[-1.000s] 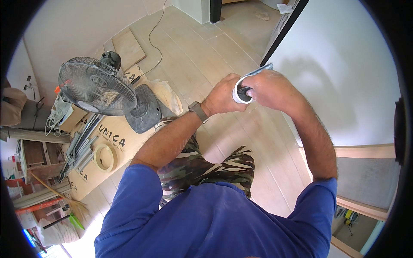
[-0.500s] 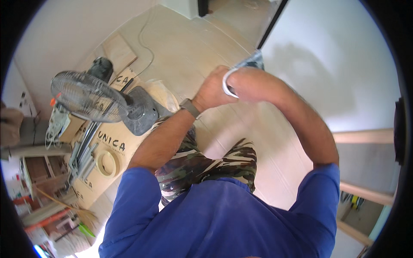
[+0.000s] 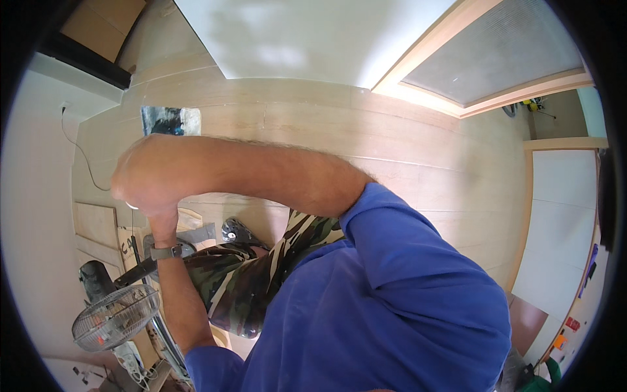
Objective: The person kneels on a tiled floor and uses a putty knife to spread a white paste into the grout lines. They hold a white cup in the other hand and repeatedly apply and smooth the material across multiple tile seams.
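Note:
My right arm reaches across to the left. Its hand [image 3: 147, 171] is closed and blurred, with its fingers curled down and mostly hidden. My left hand [image 3: 164, 222], with a watch [image 3: 166, 252] at the wrist, meets it from below; its fingers are covered by the right hand. A sliver of a white curved thing [image 3: 132, 206] shows at the lower edge of the right hand. Just beyond that hand is a flat, rectangular blue, black and white piece [image 3: 171, 121]. Whether it is held or lies on the floor, I cannot tell.
A standing fan [image 3: 116, 317] and boards [image 3: 96, 225] are at the lower left by the wall. A thin cable [image 3: 83, 153] runs down that wall. Ahead stands a white panel [image 3: 307, 39], with a wood-framed ribbed panel [image 3: 490, 52] at its right. A light cabinet [image 3: 555, 222] stands on the right.
My body and view have turned. Both hands have swung to the left, and my right forearm now lies across the view. The white curved thing, plain before, is now mostly hidden.

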A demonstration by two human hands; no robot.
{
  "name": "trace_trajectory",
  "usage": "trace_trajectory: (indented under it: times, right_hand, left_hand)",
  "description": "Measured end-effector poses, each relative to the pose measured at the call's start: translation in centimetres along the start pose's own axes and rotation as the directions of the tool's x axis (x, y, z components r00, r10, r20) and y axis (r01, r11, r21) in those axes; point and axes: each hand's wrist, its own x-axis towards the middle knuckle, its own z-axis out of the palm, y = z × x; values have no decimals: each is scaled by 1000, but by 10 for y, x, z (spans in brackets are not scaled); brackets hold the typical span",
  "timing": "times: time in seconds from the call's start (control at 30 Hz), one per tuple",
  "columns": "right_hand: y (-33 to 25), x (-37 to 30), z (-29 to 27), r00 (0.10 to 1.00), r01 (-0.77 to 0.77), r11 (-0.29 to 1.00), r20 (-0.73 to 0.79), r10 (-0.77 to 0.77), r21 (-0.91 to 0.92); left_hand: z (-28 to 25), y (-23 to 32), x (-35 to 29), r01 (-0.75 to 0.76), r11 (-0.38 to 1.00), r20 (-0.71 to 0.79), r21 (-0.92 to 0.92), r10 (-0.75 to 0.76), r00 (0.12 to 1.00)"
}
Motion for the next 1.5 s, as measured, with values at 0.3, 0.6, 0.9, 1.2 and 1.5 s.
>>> trace_trajectory:
  times: [0.3,0.6,0.9,1.2,1.5]
  right_hand:
    - [162,-101,74,619,131,120,-176,766,984]
    - [370,-283,270,2,-755,272,-414,910,597]
    - [435,-277,352,111,-993,96,-320,941,-61]
    - [448,-249,319,205,-970,178,-166,965,-164]
    - [440,-225,314,361,-907,303,-169,917,-294]
  left_hand:
    - [-8,25,4,304,945,13,-120,-305,952]
    - [-25,16,0,67,996,9,59,-68,998]
    - [-76,-17,-40,168,974,-115,-155,-186,976]
    - [-116,-37,-81,198,964,-125,-177,-222,967]
    - [-53,-9,-6,83,994,-250,74,-62,966]
